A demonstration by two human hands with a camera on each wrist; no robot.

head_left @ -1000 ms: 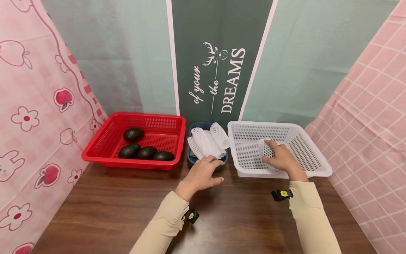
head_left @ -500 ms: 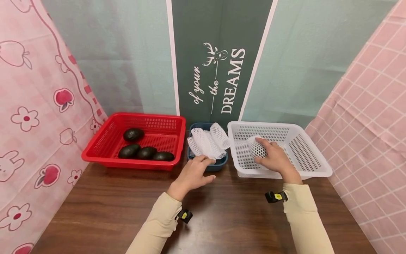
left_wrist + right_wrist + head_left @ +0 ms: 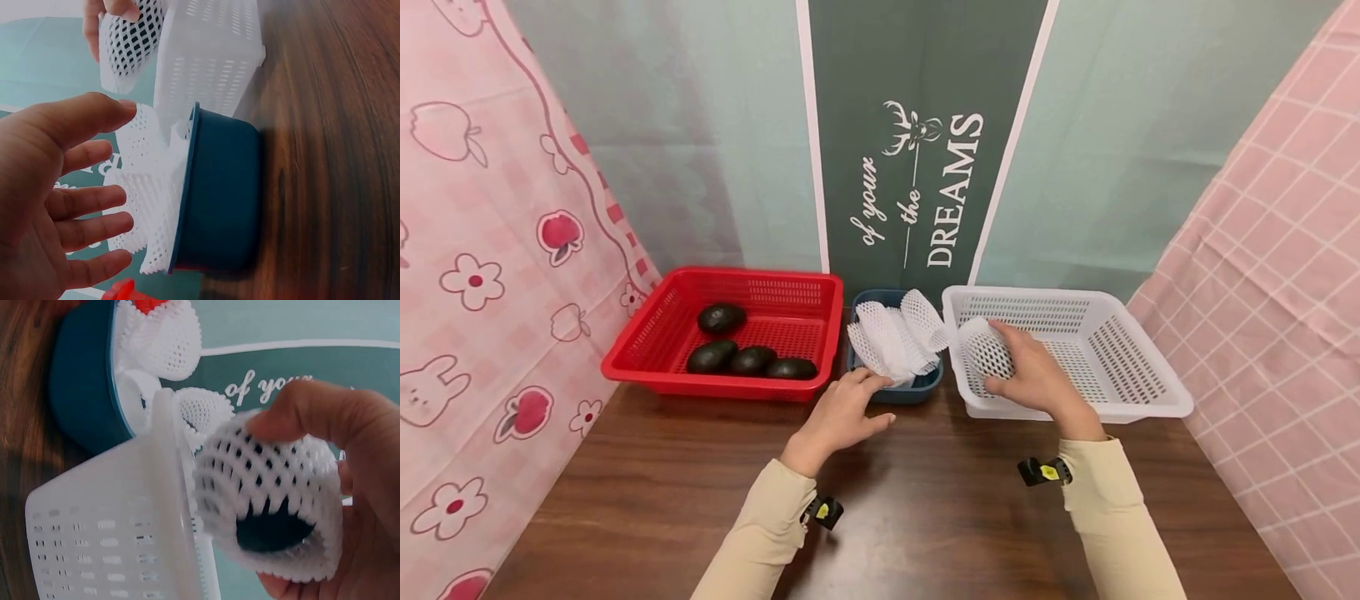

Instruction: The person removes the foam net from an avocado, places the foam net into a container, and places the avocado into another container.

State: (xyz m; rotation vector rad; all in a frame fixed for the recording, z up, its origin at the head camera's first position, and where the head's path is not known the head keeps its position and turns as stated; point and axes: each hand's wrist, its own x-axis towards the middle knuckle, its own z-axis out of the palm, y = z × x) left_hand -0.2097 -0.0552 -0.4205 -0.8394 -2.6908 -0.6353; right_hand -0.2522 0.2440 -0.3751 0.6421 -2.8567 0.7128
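Note:
My right hand [image 3: 1036, 372] holds an avocado in a white foam net sleeve [image 3: 987, 350], over the left end of the white basket [image 3: 1078, 412]. In the right wrist view, dark skin shows through the mesh and the sleeve's open end [image 3: 275, 531], with the thumb on top. My left hand [image 3: 842, 411] is at the near left edge of a small blue bin [image 3: 225, 187], fingers spread and holding nothing. Several white foam net sleeves [image 3: 887, 333] lie heaped in that bin, some poking above its rim.
On the left, a red basket [image 3: 715, 385] contains several dark avocados [image 3: 721, 317]. All three containers stand in a row on the brown wooden table [image 3: 925, 508]. Behind them hangs a green printed cloth [image 3: 917, 50], with pink curtains [image 3: 1262, 275] at both sides.
My right hand has carried the sleeved avocado leftward across the white basket toward the blue bin. My left hand has drawn back to the left, away from the heaped sleeves.

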